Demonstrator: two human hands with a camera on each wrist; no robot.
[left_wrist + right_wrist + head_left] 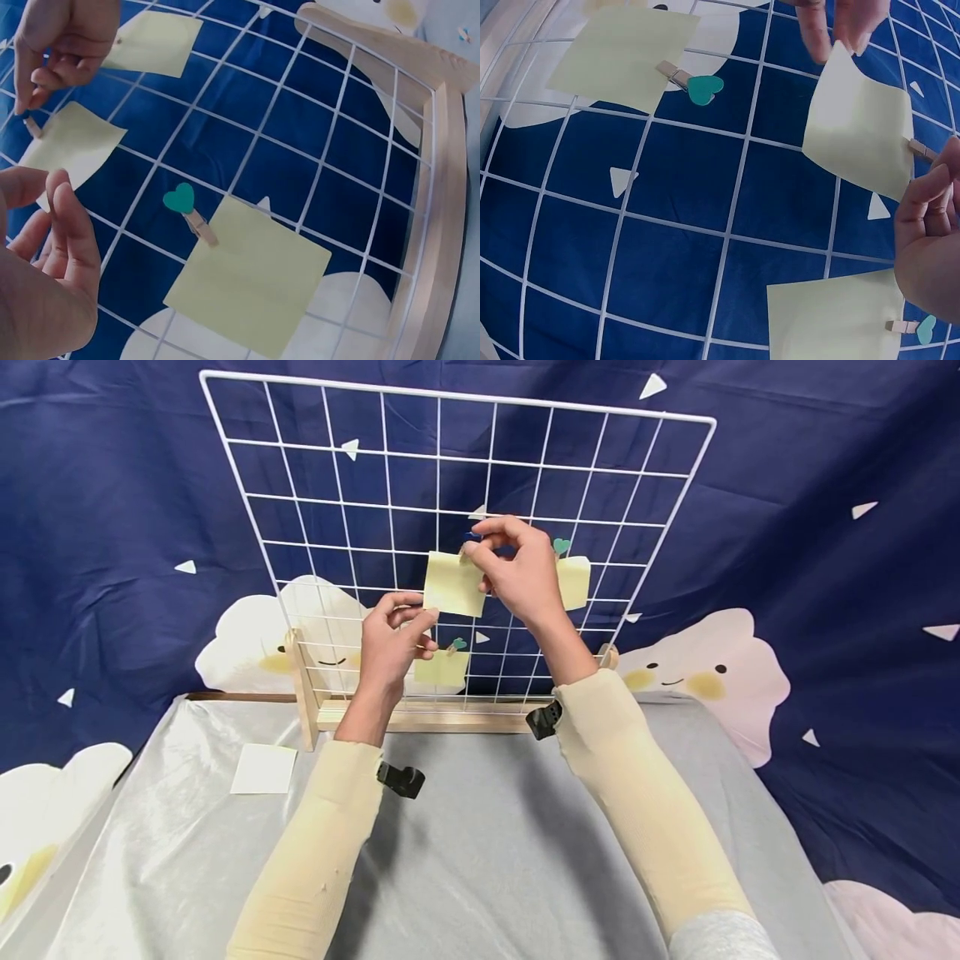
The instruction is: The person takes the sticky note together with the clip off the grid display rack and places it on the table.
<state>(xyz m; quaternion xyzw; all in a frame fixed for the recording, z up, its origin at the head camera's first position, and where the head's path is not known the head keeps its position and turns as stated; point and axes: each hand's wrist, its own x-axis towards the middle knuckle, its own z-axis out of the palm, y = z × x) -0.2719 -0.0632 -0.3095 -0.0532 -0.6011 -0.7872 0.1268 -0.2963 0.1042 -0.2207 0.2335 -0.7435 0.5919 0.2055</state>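
Note:
A yellow paper note lies against the white wire grid, its free part curving slightly. My left hand pinches the note's lower left corner between thumb and fingers. At the note's upper edge my right hand pinches a small wooden clothespin, which sits on the paper; its decorated end is mostly hidden by my fingers. Another yellow note hangs at the right from a clothespin with a green heart. Lower down, a third note hangs from a similar green-heart clothespin.
The grid stands in a wooden base on a grey cloth-covered table. A pale square of paper lies on the table at the left. Behind the grid hangs a dark blue curtain with cloud prints.

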